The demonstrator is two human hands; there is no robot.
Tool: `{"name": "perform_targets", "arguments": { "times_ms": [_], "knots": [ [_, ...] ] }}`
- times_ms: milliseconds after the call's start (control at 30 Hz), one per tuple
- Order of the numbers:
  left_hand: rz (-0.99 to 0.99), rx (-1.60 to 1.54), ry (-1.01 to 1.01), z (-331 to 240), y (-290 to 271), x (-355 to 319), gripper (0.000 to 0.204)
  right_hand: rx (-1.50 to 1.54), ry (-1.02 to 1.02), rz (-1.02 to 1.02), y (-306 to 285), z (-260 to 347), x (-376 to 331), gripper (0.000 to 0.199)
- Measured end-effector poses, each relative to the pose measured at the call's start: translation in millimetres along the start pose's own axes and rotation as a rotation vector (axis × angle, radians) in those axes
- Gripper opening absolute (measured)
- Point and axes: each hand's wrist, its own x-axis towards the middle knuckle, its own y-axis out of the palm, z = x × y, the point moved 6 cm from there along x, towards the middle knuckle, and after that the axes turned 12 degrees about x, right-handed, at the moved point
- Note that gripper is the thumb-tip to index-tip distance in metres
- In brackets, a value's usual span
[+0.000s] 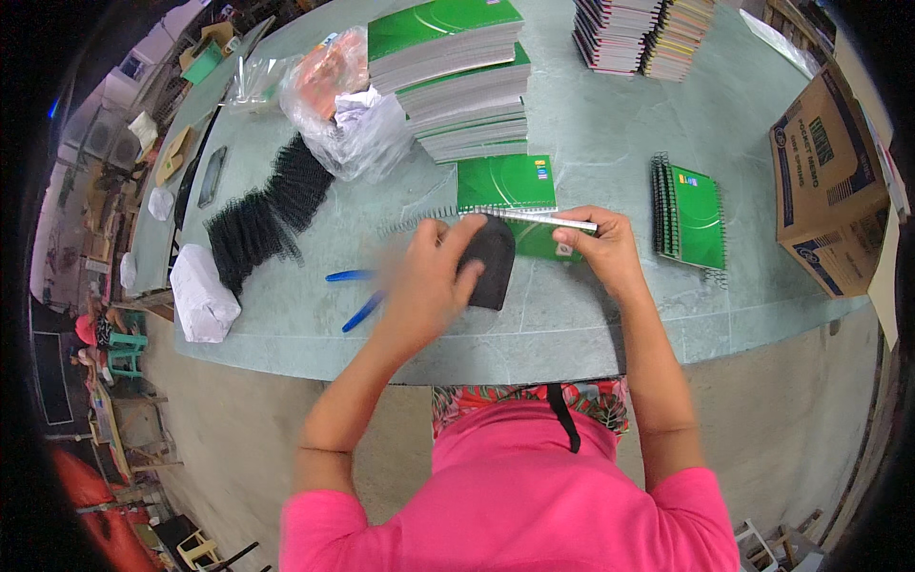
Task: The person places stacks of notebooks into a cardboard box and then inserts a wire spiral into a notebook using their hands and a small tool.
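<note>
My right hand pinches a small green-covered notebook by its right end, pages edge-on. A thin spiral wire coil runs along the notebook's upper edge and sticks out to the left. My left hand, partly smeared by motion, lies over the coil with thumb and fingers apart. Its fingertips are at the coil and a black rounded pad on the table; contact is hard to make out. Blue-handled pliers lie left of that hand, their head hidden. Another green notebook lies just beyond the coil.
Tall stacks of green notebooks stand ahead. Black coils, a plastic bag, a white bundle and a phone lie left. Coil-bound notebooks and a cardboard box are right. Other notebook stacks stand at the back.
</note>
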Motion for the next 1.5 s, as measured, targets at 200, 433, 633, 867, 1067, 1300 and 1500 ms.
{"name": "perform_targets", "arguments": {
  "times_ms": [200, 433, 633, 867, 1067, 1300, 1500],
  "knots": [
    [-0.392, -0.13, 0.028, 4, -25, 17, 0.03, -0.014, -0.142, 0.024, 4, 1, -1, 0.018],
    [-0.242, -0.032, 0.123, -20, -16, 25, 0.04, 0.069, -0.063, -0.001, -5, -6, 0, 0.026],
    [-0.187, -0.157, 0.121, -20, -7, 31, 0.038, 0.212, -0.034, 0.0, 6, 4, -7, 0.025],
    [0.016, -0.119, 0.234, -33, 13, 27, 0.034, 0.053, -0.021, 0.127, 6, -15, -2, 0.026],
    [0.426, -0.158, 0.293, -47, 42, 6, 0.033, -0.004, -0.057, 0.139, 7, -21, -2, 0.023],
    [0.243, -0.177, 0.311, -55, 30, 16, 0.031, -0.079, -0.126, 0.118, 12, -20, -3, 0.026],
    [0.091, -0.213, 0.237, -56, 25, 26, 0.031, -0.113, -0.162, 0.263, 16, -28, -8, 0.031]
  ]
}}
